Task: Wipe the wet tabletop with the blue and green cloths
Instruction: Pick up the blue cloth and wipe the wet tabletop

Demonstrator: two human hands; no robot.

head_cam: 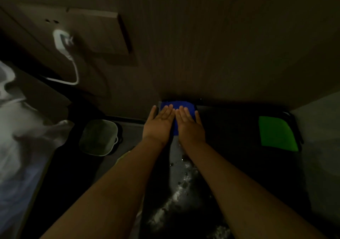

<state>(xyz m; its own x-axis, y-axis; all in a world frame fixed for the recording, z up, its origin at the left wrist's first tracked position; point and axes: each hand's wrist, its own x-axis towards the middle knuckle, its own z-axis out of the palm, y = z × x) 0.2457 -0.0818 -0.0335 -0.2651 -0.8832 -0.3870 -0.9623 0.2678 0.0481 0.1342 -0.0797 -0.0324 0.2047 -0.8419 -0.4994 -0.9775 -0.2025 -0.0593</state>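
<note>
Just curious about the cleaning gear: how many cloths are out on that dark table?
2. The blue cloth lies at the table's far edge under both flat hands. The green cloth lies untouched, far to the right. The dim light may hide others.

I count two cloths: one blue cloth (181, 108) and one green cloth (276, 133). I see two hands, left hand (158, 123) and right hand (190, 126). One bin (99, 137).

A dim home bedroom: rumpled bedding (22, 128), a wall charger (63, 42) and a small wastebasket (99, 137).
</note>
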